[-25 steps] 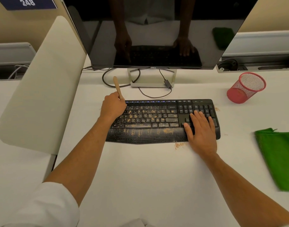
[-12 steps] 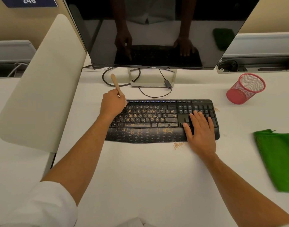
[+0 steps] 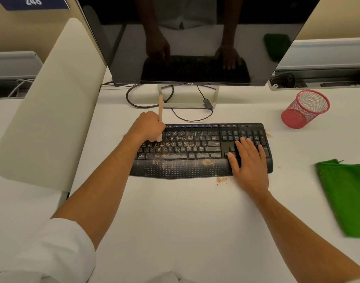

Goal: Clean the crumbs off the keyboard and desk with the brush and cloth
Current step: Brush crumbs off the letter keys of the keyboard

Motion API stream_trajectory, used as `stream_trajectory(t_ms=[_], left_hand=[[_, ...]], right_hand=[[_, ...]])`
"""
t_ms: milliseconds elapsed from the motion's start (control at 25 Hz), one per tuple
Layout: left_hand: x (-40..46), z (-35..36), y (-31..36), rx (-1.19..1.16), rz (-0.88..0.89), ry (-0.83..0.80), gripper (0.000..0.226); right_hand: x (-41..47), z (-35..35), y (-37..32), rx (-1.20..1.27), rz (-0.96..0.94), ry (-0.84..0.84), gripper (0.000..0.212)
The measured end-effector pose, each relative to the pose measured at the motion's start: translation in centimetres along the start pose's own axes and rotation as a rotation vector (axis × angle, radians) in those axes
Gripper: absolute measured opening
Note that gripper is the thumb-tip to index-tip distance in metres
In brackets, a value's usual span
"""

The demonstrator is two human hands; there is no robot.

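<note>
The left hand (image 3: 148,127), clenched round the brush (image 3: 160,111), has swung its handle upright and moved rightward onto the crumb-strewn keyboard (image 3: 197,148): sweeping seems under way. The right hand (image 3: 249,162) stays flat, steadying it. The green cloth (image 3: 346,193) lies untouched, far right.

Left hand (image 3: 148,126) fisted, right hand (image 3: 249,161) flat

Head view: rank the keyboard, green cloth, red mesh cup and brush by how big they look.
1. keyboard
2. green cloth, though it lies nearer the camera and runs off the frame
3. red mesh cup
4. brush, partly hidden in the left hand
</note>
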State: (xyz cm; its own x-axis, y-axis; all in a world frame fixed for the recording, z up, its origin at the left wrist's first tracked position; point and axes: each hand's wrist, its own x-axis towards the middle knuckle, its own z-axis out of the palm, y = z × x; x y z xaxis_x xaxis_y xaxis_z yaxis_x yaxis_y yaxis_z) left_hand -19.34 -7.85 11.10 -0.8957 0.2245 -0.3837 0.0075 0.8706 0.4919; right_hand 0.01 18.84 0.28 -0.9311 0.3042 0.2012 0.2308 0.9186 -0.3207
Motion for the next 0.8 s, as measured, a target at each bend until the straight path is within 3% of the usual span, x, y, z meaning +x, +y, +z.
stream_trajectory(t_ms=[120,200,280,440,520,680,800], left_hand=[[-0.2,0.8,-0.2,-0.032,0.083,0.236,0.024],[-0.2,1.5,-0.6,-0.004,0.111,0.291,0.028],[-0.1,1.7,-0.9,0.044,0.093,0.239,0.027],[0.1,0.2,-0.5,0.136,0.004,-0.059,0.019],[0.3,-0.1,-0.3,0.025,0.001,-0.016,0.017],[0.1,0.9,-0.4,0.003,0.078,0.246,0.023],[0.1,1.5,-0.5,0.063,0.062,0.199,0.025]], right_hand=[[-0.1,0.0,0.1,-0.016,0.001,-0.004,0.062],[0.0,0.0,0.1,-0.014,0.003,-0.011,0.062],[0.0,0.1,0.1,-0.018,0.006,-0.017,0.062],[0.0,0.1,0.1,-0.015,0.006,-0.016,0.063],[0.0,0.1,0.1,-0.014,0.006,-0.013,0.063],[0.0,0.2,0.1,-0.008,0.000,0.007,0.063],[-0.1,0.2,0.2,-0.006,-0.004,0.010,0.062]])
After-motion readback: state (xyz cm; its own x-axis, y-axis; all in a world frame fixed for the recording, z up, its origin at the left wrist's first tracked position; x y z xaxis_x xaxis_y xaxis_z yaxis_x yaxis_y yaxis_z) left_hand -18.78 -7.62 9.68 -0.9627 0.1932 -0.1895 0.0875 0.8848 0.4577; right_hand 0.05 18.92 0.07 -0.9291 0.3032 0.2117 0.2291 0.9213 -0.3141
